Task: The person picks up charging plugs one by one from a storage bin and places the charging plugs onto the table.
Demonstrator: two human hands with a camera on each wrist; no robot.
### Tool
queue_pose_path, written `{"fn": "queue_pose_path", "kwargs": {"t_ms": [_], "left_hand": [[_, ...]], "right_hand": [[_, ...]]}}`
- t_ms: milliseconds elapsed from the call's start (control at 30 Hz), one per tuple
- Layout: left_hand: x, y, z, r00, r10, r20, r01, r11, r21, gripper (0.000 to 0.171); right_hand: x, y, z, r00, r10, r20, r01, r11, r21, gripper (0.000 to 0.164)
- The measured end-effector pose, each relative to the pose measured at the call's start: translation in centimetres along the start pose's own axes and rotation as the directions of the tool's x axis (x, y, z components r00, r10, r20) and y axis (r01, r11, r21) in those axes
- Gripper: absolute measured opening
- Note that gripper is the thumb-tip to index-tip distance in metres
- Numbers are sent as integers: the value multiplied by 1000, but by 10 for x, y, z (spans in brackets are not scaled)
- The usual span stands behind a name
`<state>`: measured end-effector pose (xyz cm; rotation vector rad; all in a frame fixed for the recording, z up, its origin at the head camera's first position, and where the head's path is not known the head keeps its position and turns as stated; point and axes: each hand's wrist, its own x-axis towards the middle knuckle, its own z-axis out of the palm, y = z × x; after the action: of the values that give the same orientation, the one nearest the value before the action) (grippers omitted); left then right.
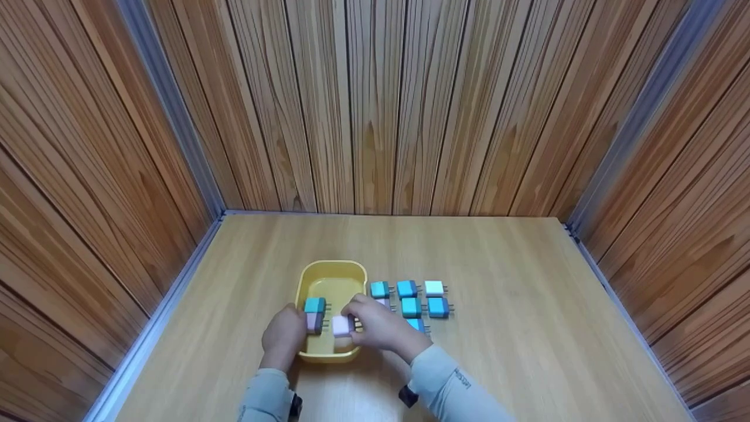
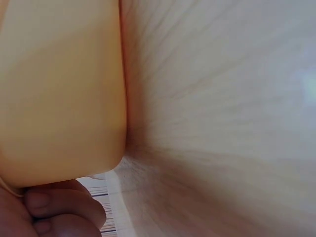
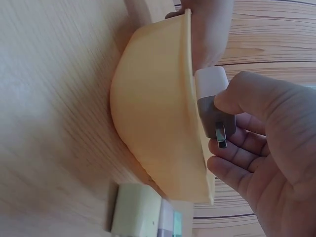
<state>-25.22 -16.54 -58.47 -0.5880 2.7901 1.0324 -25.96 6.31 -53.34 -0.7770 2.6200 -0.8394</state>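
Observation:
My left hand (image 1: pixel 284 333) grips the left rim of a yellow plastic bin (image 1: pixel 337 287); its curled fingers (image 2: pixel 69 212) show beside the bin wall (image 2: pixel 64 103) in the left wrist view. Over the bin's right side, my right hand (image 1: pixel 378 322) pinches a plug charger (image 1: pixel 341 326) between thumb and fingers. That charger is pale pink with a dark grey end (image 3: pixel 215 116), its metal prongs pointing away from the bin. Inside the bin, near the left hand, are a teal charger (image 1: pixel 314 305) and a pink-and-grey charger (image 1: pixel 312 322), one behind the other.
Right of the bin, several more chargers sit in rough rows: teal ones (image 1: pixel 379 289), blue ones (image 1: pixel 437 307) and a white one (image 1: pixel 434 287). The right hand partly hides some. Wood-panelled walls (image 1: pixel 375 117) enclose the wooden table (image 1: pixel 527 305) at the back and sides.

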Motion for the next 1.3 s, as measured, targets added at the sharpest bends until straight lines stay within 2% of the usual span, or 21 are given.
{"fn": "queue_pose_path", "kwargs": {"t_ms": [167,400,633,733,833,1067,1300], "left_hand": [[1,-2,-1,1000,2,0,-2,1000,1,34],[1,-3,-1,1000,-14,21,15,1000,-20,34],[1,-3,-1,999,-13,30,14,998,-54,32],[0,-3,0,999,-21,40,23,998,-65,32],[1,-2,0,999,-22,40,24,998,-62,33],[1,-1,0,1000,10,-11,-10,1000,-10,34],[0,-2,1,1000,1,8,-1,1000,-30,35]], "right_hand": [[-5,7,-9,1000,3,-26,-4,1000,-18,39],[-14,24,-17,998,7,-63,-6,1000,19,39],[-27,39,-22,993,21,-116,-16,999,49,52],[-31,43,-24,992,36,-122,-30,998,46,52],[-34,46,-26,990,44,-133,-41,999,26,49],[-41,54,-33,984,-3,-176,-9,998,-66,40],[-50,65,-37,979,12,-203,-25,998,-61,44]]}}
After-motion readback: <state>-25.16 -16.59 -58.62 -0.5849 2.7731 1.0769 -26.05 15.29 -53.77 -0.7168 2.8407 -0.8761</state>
